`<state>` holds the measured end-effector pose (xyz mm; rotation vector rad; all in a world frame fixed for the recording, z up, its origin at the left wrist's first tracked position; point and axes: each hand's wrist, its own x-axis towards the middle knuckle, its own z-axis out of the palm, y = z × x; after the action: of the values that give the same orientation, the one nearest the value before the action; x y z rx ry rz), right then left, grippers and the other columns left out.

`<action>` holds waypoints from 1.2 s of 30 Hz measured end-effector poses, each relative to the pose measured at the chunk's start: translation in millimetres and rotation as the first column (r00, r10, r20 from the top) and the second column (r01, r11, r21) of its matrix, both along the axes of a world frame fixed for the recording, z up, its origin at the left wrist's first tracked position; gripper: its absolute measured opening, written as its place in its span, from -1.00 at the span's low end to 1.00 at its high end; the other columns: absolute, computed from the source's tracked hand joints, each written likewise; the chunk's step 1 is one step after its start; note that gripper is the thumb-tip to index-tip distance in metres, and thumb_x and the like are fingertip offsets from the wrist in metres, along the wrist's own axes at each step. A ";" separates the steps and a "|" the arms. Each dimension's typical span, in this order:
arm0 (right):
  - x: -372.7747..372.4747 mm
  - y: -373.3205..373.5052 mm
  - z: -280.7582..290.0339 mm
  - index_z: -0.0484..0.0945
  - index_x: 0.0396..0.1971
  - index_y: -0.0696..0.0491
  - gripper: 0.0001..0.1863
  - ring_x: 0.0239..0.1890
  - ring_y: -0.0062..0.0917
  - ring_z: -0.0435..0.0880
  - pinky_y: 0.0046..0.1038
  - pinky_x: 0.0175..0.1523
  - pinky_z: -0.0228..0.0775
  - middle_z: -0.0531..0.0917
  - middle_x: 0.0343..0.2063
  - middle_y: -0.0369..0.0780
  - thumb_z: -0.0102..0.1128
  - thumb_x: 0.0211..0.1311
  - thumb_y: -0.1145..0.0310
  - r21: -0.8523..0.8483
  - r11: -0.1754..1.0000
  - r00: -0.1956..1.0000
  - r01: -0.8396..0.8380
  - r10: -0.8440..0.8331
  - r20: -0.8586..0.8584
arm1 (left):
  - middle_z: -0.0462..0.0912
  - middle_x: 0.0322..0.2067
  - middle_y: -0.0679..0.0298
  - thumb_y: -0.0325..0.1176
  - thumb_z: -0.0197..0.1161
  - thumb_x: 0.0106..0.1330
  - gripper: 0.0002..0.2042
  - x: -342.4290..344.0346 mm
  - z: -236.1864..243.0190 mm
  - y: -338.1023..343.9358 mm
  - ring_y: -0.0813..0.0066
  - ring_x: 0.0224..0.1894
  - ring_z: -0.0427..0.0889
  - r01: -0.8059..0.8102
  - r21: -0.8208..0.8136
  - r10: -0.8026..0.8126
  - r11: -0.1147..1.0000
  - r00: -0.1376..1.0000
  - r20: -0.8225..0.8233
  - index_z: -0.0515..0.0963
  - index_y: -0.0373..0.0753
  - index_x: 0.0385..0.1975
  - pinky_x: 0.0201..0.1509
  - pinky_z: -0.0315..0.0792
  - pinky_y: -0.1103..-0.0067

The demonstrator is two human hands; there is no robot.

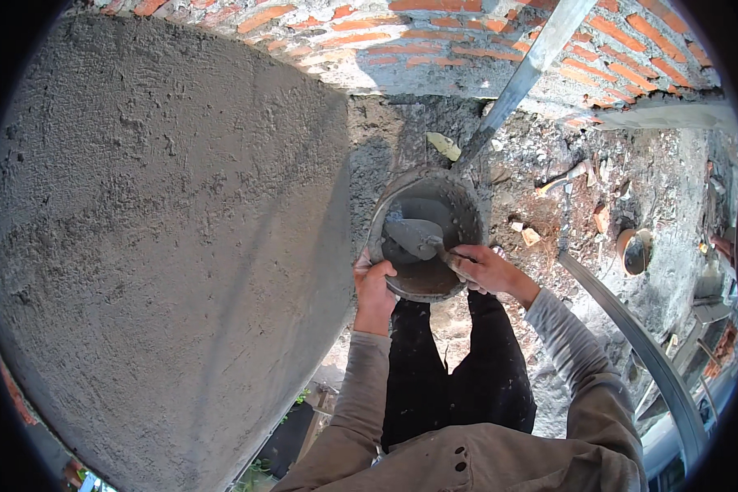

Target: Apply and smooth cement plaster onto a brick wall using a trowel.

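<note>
- Rendered wall (156, 238): rough grey plaster fills the picture from 7 to 11 o'clock, its edge just beside the bucket.
- Brick wall (467, 41): bare red courses at 12 to 1 o'clock.
- Metal bar (525, 78): slants from 1 o'clock down to the bucket's far rim.
- Bucket (467, 215): just right of centre, mortar-caked, its mouth facing the camera, grey mortar inside.
- Trowel (414, 236): blade inside the bucket, tip toward 9 o'clock.
- Left hand (373, 287): at the bucket's 7 o'clock rim, fingers curled over the rim, gripping it.
- Right hand (485, 266): at the 4 o'clock rim, closed around what seems to be the trowel's handle; the handle itself is hidden.
</note>
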<state>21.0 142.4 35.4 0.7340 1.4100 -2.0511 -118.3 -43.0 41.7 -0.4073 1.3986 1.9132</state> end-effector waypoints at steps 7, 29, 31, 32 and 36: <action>-18.7 9.9 37.2 0.28 0.15 0.16 -0.60 -0.65 -0.67 0.39 -0.61 -0.61 0.25 0.46 -0.54 -0.29 -0.19 0.42 0.28 -0.247 0.779 0.816 0.576 -0.567 0.113 | 0.59 -0.10 0.19 -0.76 -0.05 -0.21 -0.42 -13.5 -33.7 -37.2 0.32 -0.14 0.59 -0.186 -0.045 0.190 0.982 0.974 0.120 0.47 -0.36 -0.03 -0.06 0.48 0.52; -58.7 -32.0 22.2 0.45 -0.17 0.13 -0.74 -0.38 -0.07 0.62 -0.14 -0.29 0.44 0.60 -0.37 0.02 0.06 0.21 0.31 0.790 0.610 0.948 -0.061 0.284 -0.146 | 0.58 -0.11 0.13 -0.69 -0.03 -0.19 -0.44 -60.4 2.4 -99.4 0.32 -0.02 0.56 0.006 -0.136 -0.007 0.991 1.000 -0.010 0.49 -0.43 -0.03 0.09 0.42 0.54; -64.2 -26.0 12.0 0.46 -0.17 0.12 -0.75 -0.40 -0.10 0.63 -0.16 -0.32 0.46 0.60 -0.36 0.00 0.05 0.23 0.31 0.847 0.510 0.915 -0.147 0.396 -0.081 | 0.58 -0.10 0.14 -0.69 -0.04 -0.21 -0.43 -53.5 18.4 -80.8 0.33 -0.01 0.55 0.093 -0.114 -0.101 0.989 0.993 -0.068 0.49 -0.44 -0.02 0.09 0.41 0.57; -67.6 -25.7 6.4 0.47 -0.17 0.11 -0.76 -0.41 -0.14 0.64 -0.17 -0.35 0.48 0.61 -0.36 -0.03 0.04 0.24 0.31 0.894 0.390 0.868 -0.222 0.497 -0.001 | 0.55 -0.04 0.13 -0.69 -0.05 -0.22 -0.38 -48.4 26.9 -68.0 0.36 0.01 0.54 0.137 -0.142 -0.156 0.980 0.979 -0.132 0.45 -0.46 0.04 0.10 0.38 0.59; -64.6 -34.5 -24.3 0.45 -0.10 0.17 -0.69 -0.47 -0.19 0.64 -0.26 -0.42 0.50 0.59 -0.38 -0.07 0.03 0.26 0.28 0.949 0.188 0.796 -0.253 0.598 0.094 | 0.35 0.21 0.04 -0.71 -0.05 -0.21 -0.28 -27.7 22.0 -38.9 0.34 0.23 0.36 0.265 -0.276 -0.344 0.924 0.891 -0.297 0.33 -0.47 0.18 0.29 0.20 0.51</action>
<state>-43.5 108.0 11.0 0.2773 2.6735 -0.6806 -146.0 -81.9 63.7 0.0514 1.8008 1.6159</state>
